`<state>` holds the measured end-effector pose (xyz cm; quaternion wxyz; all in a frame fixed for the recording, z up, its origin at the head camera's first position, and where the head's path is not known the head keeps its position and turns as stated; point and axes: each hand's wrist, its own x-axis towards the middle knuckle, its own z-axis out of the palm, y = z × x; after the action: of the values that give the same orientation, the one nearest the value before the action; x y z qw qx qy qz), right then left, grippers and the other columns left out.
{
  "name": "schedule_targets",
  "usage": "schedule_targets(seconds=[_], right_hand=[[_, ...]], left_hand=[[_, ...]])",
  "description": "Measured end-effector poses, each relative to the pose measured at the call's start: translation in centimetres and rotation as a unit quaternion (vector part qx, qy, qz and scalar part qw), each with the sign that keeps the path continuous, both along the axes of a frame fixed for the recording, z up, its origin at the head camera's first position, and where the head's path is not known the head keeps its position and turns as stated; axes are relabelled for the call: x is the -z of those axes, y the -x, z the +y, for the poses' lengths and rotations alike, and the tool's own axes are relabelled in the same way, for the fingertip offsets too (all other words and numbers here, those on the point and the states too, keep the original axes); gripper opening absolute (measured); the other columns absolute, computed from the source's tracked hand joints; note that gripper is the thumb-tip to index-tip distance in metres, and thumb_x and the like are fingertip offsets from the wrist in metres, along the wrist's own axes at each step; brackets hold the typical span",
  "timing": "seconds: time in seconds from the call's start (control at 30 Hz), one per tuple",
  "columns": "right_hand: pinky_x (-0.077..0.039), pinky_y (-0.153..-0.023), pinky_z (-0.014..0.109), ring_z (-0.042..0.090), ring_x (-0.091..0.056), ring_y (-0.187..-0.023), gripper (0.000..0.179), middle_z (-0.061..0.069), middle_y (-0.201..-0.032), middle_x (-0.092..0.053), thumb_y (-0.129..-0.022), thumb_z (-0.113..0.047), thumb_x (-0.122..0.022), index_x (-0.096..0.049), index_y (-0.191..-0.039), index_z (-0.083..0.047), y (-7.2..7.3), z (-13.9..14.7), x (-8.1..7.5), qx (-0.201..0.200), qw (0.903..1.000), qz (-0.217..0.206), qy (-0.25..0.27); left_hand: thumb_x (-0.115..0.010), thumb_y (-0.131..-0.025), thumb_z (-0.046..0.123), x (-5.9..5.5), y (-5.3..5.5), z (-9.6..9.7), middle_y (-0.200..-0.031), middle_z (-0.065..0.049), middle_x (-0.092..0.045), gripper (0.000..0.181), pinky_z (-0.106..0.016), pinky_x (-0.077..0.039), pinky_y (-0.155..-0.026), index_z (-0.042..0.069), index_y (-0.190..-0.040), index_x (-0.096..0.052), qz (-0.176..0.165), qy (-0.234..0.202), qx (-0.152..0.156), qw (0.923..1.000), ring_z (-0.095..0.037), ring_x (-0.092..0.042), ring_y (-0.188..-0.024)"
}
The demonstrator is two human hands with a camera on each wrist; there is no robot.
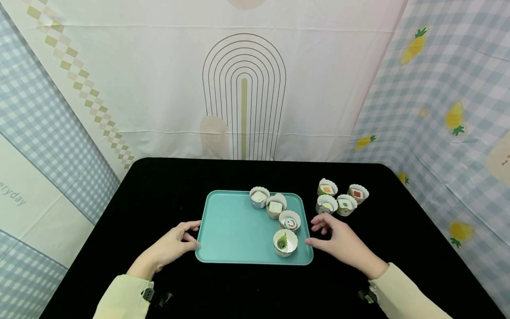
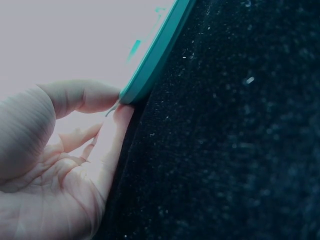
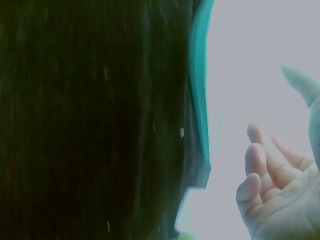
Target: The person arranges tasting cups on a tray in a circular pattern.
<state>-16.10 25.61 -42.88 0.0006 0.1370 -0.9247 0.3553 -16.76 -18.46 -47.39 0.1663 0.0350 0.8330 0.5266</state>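
Observation:
A turquoise tray (image 1: pixel 235 230) lies on the black table, with several paper cups along its right side. The nearest cup (image 1: pixel 285 243) holds a green leafy piece; one behind it (image 1: pixel 289 220) has a small figure on a white disc, and two more farther back (image 1: pixel 275 206) hold pale pieces. My left hand (image 1: pixel 171 243) pinches the tray's left edge, with thumb and finger meeting at the rim (image 2: pixel 145 75) in the left wrist view. Beside the right edge, my right hand (image 1: pixel 338 239) has its thumb close to the rim and its fingers (image 3: pixel 255 160) loosely bent, holding nothing.
Several more paper cups (image 1: pixel 345 204) stand in a cluster on the table to the right of the tray, just beyond my right hand. The black table (image 1: pixel 171 190) ends at a pale patterned cloth (image 1: pixel 159 88) behind, with checked cloth (image 1: pixel 438 133) along the right.

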Motion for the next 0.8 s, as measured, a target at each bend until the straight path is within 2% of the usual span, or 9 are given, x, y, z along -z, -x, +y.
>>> schedule_targets(seconds=[0.17, 0.3, 0.43, 0.63, 0.8], right_hand=[[-0.042, -0.072, 0.036, 0.018, -0.052, -0.086, 0.05, -0.001, -0.101, -0.057, -0.07, -0.051, -0.068, -0.053, -0.108, -0.021, 1.2, 2.7, -0.4, 0.039, 0.9991, 0.02, -0.001], [-0.041, -0.072, 0.034, 0.02, -0.049, -0.089, 0.055, 0.002, -0.106, -0.053, -0.074, -0.051, -0.064, -0.051, -0.115, -0.017, 2.1, 5.1, -0.7, 0.085, 0.9961, 0.025, -0.002], [-0.039, -0.071, 0.032, 0.023, -0.046, -0.095, 0.06, 0.008, -0.115, -0.048, -0.077, -0.049, -0.062, -0.045, -0.123, -0.015, 2.9, 7.4, -0.6, 0.112, 0.9935, 0.019, 0.006], [-0.04, -0.075, 0.041, 0.027, -0.042, -0.103, 0.075, 0.012, -0.124, -0.04, -0.077, -0.052, -0.06, -0.032, -0.132, -0.009, 3.8, 9.7, 0.1, 0.139, 0.9896, -0.026, 0.025], [-0.041, -0.081, 0.045, 0.036, -0.037, -0.112, 0.085, 0.022, -0.13, -0.03, -0.079, -0.048, -0.061, -0.019, -0.137, -0.002, 4.3, 10.7, 0.7, 0.127, 0.9844, -0.102, 0.066]], left_hand=[[-0.069, -0.076, 0.017, 0.0, 0.0, 0.0, -0.119, 0.0, -0.042, 0.06, -0.038, -0.042, -0.08, 0.025, -0.13, -0.045, 0.001, 0.002, 0.001, 1.0, -0.017, -0.054, -0.087], [-0.069, -0.076, 0.018, 0.0, 0.0, 0.0, -0.119, 0.0, -0.042, 0.06, -0.038, -0.042, -0.08, 0.025, -0.13, -0.044, -0.003, 0.003, 0.0, 1.0, -0.017, -0.055, -0.087], [-0.069, -0.076, 0.018, 0.0, -0.1, -0.1, -0.12, 0.0, -0.041, 0.061, -0.039, -0.042, -0.081, 0.025, -0.131, -0.043, -0.008, 0.004, -0.001, 1.0, -0.017, -0.055, -0.086], [-0.069, -0.076, 0.018, 0.0, 0.0, -0.1, -0.12, 0.0, -0.041, 0.061, -0.038, -0.042, -0.08, 0.025, -0.131, -0.043, -0.008, 0.004, 0.0, 1.0, -0.017, -0.055, -0.087], [-0.069, -0.076, 0.018, 0.0, 0.0, -0.1, -0.12, 0.0, -0.042, 0.06, -0.037, -0.042, -0.079, 0.026, -0.13, -0.044, -0.003, 0.004, 0.002, 1.0, -0.017, -0.054, -0.087]])
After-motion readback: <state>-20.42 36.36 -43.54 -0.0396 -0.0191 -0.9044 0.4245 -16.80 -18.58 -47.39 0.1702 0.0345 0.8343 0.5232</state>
